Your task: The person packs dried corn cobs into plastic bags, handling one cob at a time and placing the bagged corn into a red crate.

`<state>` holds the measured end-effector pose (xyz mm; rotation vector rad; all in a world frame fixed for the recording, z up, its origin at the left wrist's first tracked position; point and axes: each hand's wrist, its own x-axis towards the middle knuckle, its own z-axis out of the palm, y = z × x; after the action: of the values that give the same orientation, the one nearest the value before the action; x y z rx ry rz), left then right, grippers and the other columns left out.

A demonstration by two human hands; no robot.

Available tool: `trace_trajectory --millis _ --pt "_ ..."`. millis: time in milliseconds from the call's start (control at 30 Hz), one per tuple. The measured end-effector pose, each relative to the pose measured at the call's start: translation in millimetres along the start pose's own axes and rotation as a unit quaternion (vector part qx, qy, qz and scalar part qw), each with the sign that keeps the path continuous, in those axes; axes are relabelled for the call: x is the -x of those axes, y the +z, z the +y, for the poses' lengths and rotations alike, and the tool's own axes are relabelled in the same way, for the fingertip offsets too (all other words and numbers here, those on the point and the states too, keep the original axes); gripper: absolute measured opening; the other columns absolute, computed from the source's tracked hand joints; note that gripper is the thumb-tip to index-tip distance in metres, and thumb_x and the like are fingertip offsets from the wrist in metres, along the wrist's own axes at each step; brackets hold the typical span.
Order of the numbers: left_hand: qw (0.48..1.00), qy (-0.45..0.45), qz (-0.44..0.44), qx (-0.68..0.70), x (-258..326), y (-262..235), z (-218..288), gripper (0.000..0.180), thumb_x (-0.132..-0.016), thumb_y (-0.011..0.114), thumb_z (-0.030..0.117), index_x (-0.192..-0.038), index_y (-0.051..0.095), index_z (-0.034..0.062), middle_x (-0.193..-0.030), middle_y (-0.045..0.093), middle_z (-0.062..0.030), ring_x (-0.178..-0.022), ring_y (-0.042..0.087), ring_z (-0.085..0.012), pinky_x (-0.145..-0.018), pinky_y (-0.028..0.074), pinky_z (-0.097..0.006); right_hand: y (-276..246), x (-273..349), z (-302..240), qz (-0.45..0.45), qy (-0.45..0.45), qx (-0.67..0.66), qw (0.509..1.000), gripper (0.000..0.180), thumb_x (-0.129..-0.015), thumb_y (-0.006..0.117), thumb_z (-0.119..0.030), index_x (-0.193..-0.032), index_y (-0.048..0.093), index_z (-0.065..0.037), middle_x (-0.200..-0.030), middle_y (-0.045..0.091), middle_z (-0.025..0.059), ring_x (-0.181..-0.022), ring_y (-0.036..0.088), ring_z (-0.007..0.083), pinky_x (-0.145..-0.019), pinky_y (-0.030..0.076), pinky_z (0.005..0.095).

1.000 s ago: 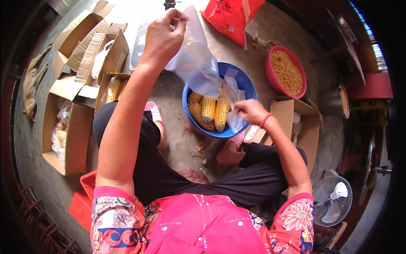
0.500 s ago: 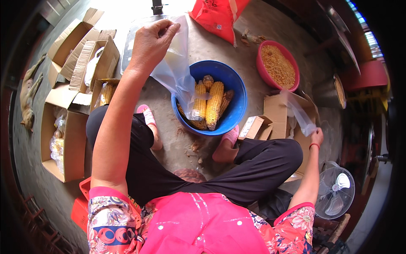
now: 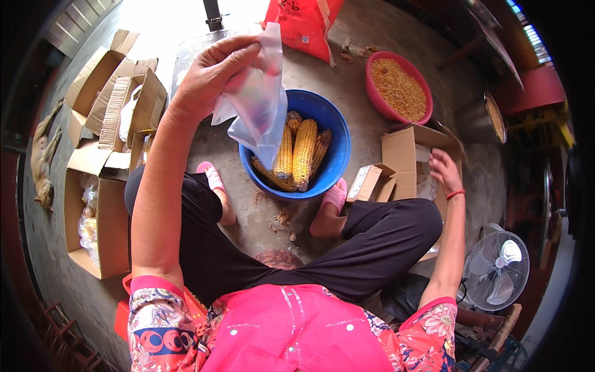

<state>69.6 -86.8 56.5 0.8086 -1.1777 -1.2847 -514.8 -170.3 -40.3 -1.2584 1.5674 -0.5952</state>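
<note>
My left hand (image 3: 220,71) is raised in front of me, thumb and fingers pinching the top of a clear plastic bag (image 3: 263,118). The bag hangs limp and partly covers the near-left rim of a blue bucket (image 3: 341,149). Several ears of dried yellow corn (image 3: 304,152) stand and lean inside that bucket. Over on the right, my right hand (image 3: 446,170) is at an open cardboard box (image 3: 400,149), its fingers apart and holding nothing. Clear plastic (image 3: 427,188) lies in the box beside those fingers.
A pink basin (image 3: 403,87) of loose kernels stands beyond the box, near a red sack (image 3: 302,28). Open cartons (image 3: 111,229) with bagged corn line the left, by a lying animal (image 3: 44,167). A fan (image 3: 498,270) stands at the right.
My right hand has let go of a clear plastic bag and its fingers have spread over the box. The bag in my left hand has swung and bunched closer to that hand.
</note>
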Motion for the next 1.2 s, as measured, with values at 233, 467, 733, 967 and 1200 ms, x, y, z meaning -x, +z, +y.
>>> trace_trajectory --millis 233,467,733,967,1200 --pt "0.996 -0.019 -0.059 0.059 9.8 -12.2 2.6 0.024 -0.091 0.054 0.016 -0.112 0.061 0.0061 -0.104 0.064 -0.0062 -0.089 0.061 -0.0115 -0.078 0.050 -0.025 220.1 63.4 -225.2 -0.334 -0.358 0.108 0.865 0.084 -0.071 0.074 -0.030 -0.140 0.030 -0.013 -0.133 0.044 0.0111 -0.123 0.039 0.0230 -0.099 0.034 0.0383" --pt "0.993 -0.014 0.094 -0.074 10.3 -8.9 11.1 0.030 -0.087 0.061 0.027 -0.108 0.063 0.0066 -0.080 0.066 -0.0011 -0.054 0.039 0.0007 -0.049 0.032 -0.014 287.8 45.4 -188.1 -0.439 -0.180 -0.013 0.880 0.016 -0.085 0.062 -0.013 -0.094 0.062 0.000 -0.087 0.061 0.0010 -0.084 0.055 0.0074 -0.080 0.044 0.0236" --pt "0.956 -0.119 0.140 -0.227 24.9 -29.7 1.4 0.091 -0.067 0.072 0.053 -0.135 0.037 0.0025 -0.125 0.048 -0.0188 -0.114 0.049 -0.0227 -0.095 0.039 -0.032 254.3 41.5 -199.0 -0.317 -0.221 -0.116 0.915 0.014 -0.088 0.060 -0.017 -0.084 0.061 -0.003 -0.075 0.062 0.0007 -0.069 0.055 0.0069 -0.067 0.044 0.0215" --pt "0.983 -0.169 0.009 -0.075 25.3 -4.9 -31.9 0.047 -0.075 0.074 0.025 -0.112 0.058 -0.0011 -0.092 0.065 -0.0068 -0.081 0.060 -0.0116 -0.077 0.046 -0.023 246.6 30.0 -186.7 -0.266 -0.196 -0.278 0.902 0.021 -0.090 0.058 -0.025 -0.085 0.062 -0.005 -0.074 0.062 0.0001 -0.063 0.055 0.0071 -0.060 0.044 0.0209" --pt "0.974 0.023 0.172 0.144 14.5 -26.7 -15.3 0.023 -0.079 0.068 0.018 -0.095 0.062 0.0030 -0.087 0.063 -0.0052 -0.081 0.059 -0.0103 -0.075 0.047 -0.026 235.8 41.9 -198.3 -0.302 -0.224 -0.157 0.913 0.016 -0.089 0.058 -0.020 -0.085 0.061 -0.004 -0.074 0.058 -0.0018 -0.070 0.052 0.0057 -0.067 0.042 0.0209"
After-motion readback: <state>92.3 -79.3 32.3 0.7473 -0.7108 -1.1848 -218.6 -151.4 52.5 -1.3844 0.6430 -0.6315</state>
